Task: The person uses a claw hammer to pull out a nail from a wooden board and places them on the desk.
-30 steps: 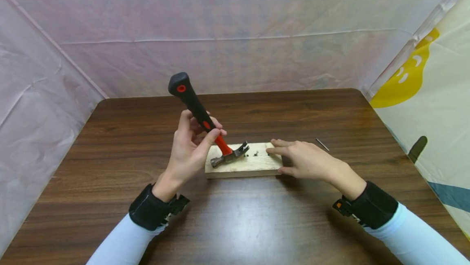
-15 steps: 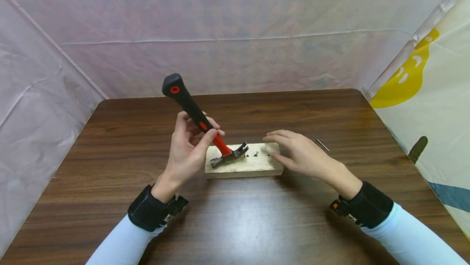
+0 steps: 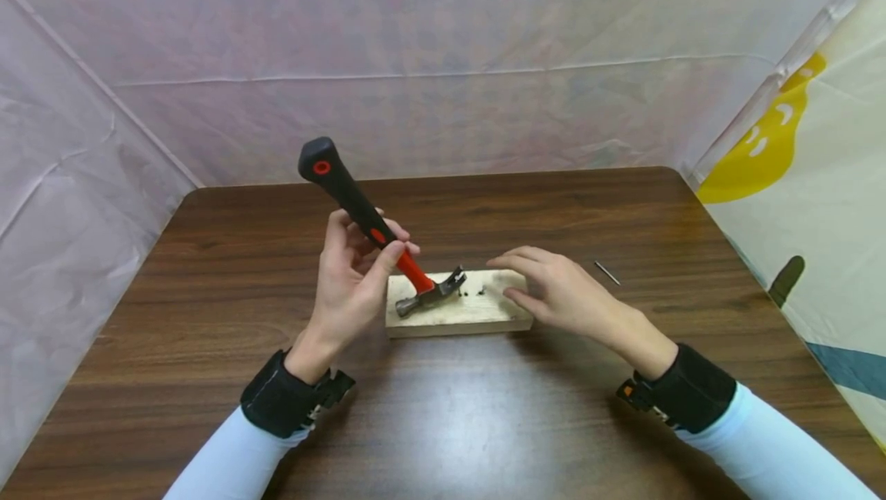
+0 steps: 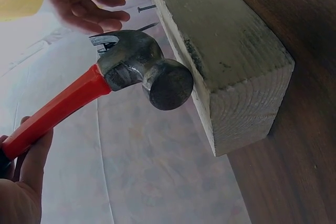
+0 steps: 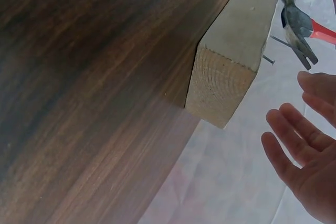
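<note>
Left hand (image 3: 353,277): I grip the hammer (image 3: 377,235) by its handle, claw at a nail (image 4: 148,26).
Right hand (image 3: 554,288): fingers relaxed, hovering over the wood block (image 3: 477,317), holding nothing.

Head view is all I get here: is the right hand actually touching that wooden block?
Observer: No. The right wrist view shows the right hand open, with a gap between its fingers and the wooden block.
Operator: Is the claw caught on anything?
Observer: Yes. In the left wrist view the claw of the hammer is hooked around a slanting nail.
Operator: Any others?
Observer: A second nail sticks out of the block just beyond it.
</note>
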A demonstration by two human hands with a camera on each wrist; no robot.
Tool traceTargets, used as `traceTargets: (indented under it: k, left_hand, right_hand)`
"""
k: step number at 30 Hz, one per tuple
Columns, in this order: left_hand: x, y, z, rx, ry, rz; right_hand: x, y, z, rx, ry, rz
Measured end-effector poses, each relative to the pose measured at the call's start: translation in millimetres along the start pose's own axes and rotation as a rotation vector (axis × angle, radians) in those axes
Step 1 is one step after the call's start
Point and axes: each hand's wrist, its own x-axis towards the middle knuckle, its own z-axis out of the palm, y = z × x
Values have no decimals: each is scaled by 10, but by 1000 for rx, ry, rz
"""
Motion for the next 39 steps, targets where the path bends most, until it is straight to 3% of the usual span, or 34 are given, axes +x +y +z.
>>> traceTargets:
  k: [4,12,18,28,39]
  left_hand:
    - [8,-1,4,-18,7,11]
    - [83,218,72,-15,12,30]
    - [98,285,110,1,9,10]
    - [79,121,121,-40,-8,36]
    - [77,95,134,-61,-18,34]
  right_hand:
    - [11,-15,-1,12,1,-7]
    - [18,-42,24,66,17,-8]
    - [56,-74,40,113,38,-42]
    - [86,-111,45,158,57,-84]
    - [91,-149,81,176,81,-111]
